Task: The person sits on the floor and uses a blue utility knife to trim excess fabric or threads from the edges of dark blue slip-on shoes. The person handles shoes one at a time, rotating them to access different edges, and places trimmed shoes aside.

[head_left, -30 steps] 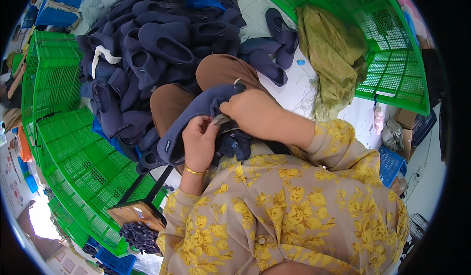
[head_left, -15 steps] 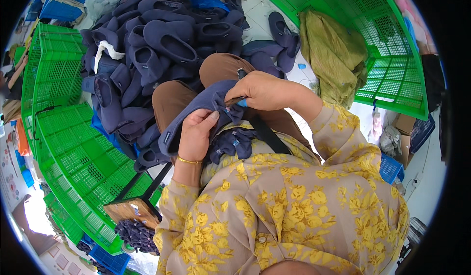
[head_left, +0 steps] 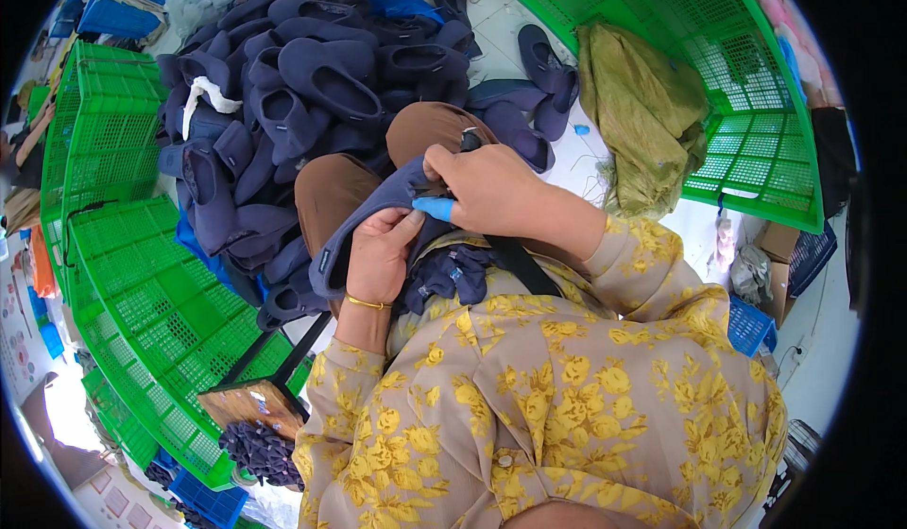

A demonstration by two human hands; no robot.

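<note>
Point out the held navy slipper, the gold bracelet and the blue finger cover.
Held navy slipper (head_left: 380, 196), head view: outer fabric.
Gold bracelet (head_left: 368, 303), head view: band.
Blue finger cover (head_left: 435, 209), head view: side.

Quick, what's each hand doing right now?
Left hand: closed, pinching the navy slipper.
Right hand: closed at the slipper's edge, holding a small dark object; its kind can't be told.

- Green mesh basket (head_left: 194, 288), large, along the left
- Second green basket (head_left: 765, 156), at upper right
- Crumpled olive sack (head_left: 638, 104), just left of that one
- Cardboard box (head_left: 780, 238) near a small blue crate (head_left: 749, 326), right side
- Pale plastic bag (head_left: 201, 2), top left
</note>
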